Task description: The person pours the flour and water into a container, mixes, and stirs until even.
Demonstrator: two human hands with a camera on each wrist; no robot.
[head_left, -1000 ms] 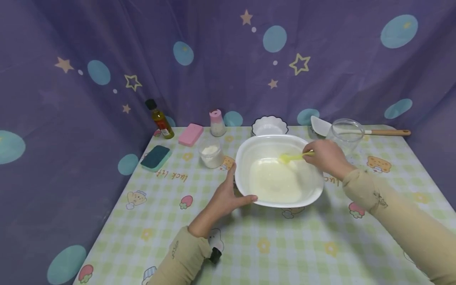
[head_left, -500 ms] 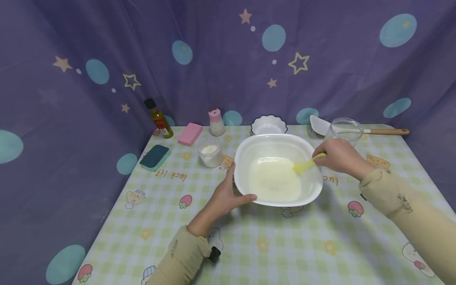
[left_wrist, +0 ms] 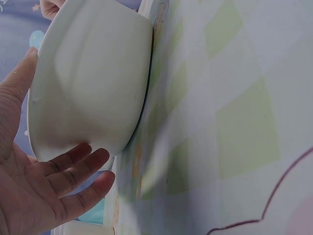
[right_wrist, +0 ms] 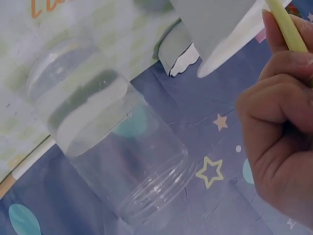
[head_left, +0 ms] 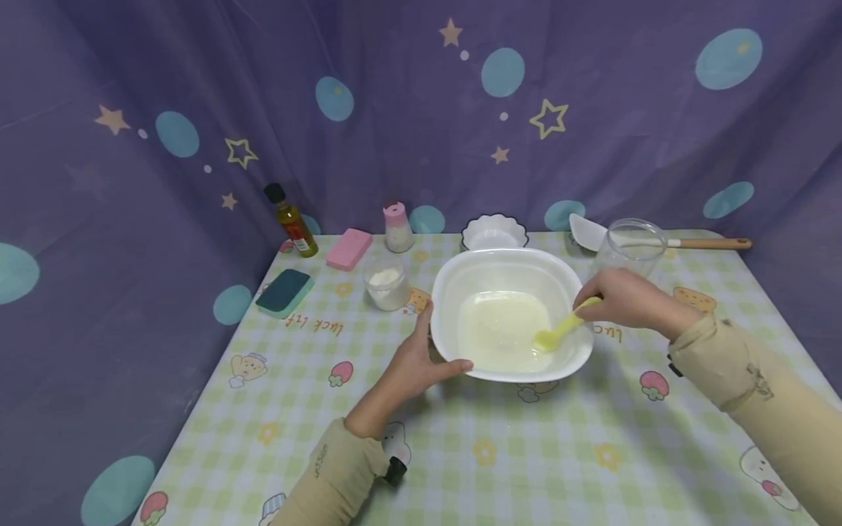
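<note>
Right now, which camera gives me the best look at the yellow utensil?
The head view: it shows the yellow utensil running from the right hand into the white bowl, broad end included. The right wrist view catches only part of its handle at the picture's edge; the left wrist view doesn't show it.

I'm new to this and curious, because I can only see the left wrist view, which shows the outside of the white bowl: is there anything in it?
Observer: Yes, the head view shows a pale liquid covering the bottom of the white bowl.
Visitor: Nice! And what does the right hand hold?
Observer: A yellow utensil, its head down inside the bowl.
Visitor: Is anything standing near that hand?
Observer: Yes, a clear jar stands just beyond it, on the far side of the table.
</note>
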